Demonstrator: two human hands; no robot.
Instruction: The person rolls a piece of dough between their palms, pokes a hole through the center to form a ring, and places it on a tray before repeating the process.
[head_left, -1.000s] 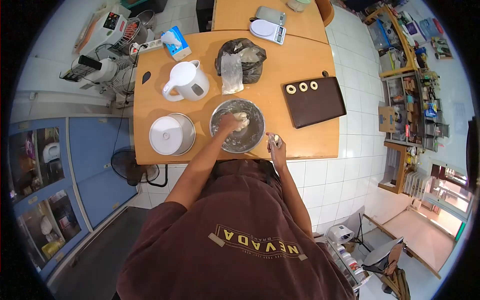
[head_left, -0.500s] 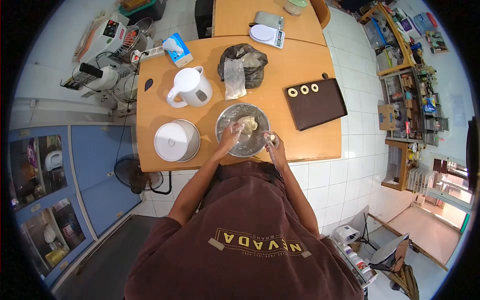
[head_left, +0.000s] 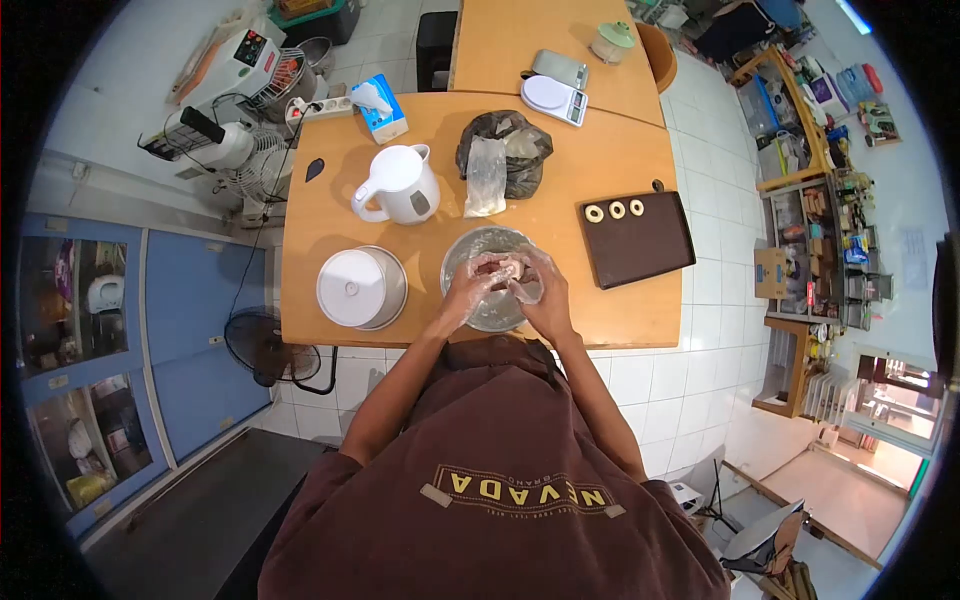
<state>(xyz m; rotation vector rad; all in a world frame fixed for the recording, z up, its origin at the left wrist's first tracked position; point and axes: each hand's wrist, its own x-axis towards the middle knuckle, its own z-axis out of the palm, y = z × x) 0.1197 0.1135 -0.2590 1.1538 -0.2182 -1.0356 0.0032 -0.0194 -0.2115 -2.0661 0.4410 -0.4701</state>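
A metal mixing bowl (head_left: pixel 458 252) stands at the table's near edge, its inside smeared with pale residue. Over it, my left hand (head_left: pixel 470 290) and my right hand (head_left: pixel 544 292) are brought together, both in clear plastic gloves. Their curled fingers close around a small piece of dough (head_left: pixel 512 269), partly hidden by the fingertips. The hands also cover much of the bowl's inside. To the right lies a dark baking tray (head_left: pixel 640 248) with three dough rings (head_left: pixel 617 209) along its far side.
Left of the bowl are a white lidded container (head_left: pixel 352 288) and a white electric kettle (head_left: pixel 397 185). Behind it sits a black plastic bag (head_left: pixel 530 165) with a clear bag (head_left: pixel 486 175). Farther back are a kitchen scale (head_left: pixel 553 100), a tissue box (head_left: pixel 382 112) and a power strip (head_left: pixel 325 108).
My right hand has moved left to meet my left hand above the bowl, and both now hold the dough piece. The view has shifted slightly, so the table appears lower.
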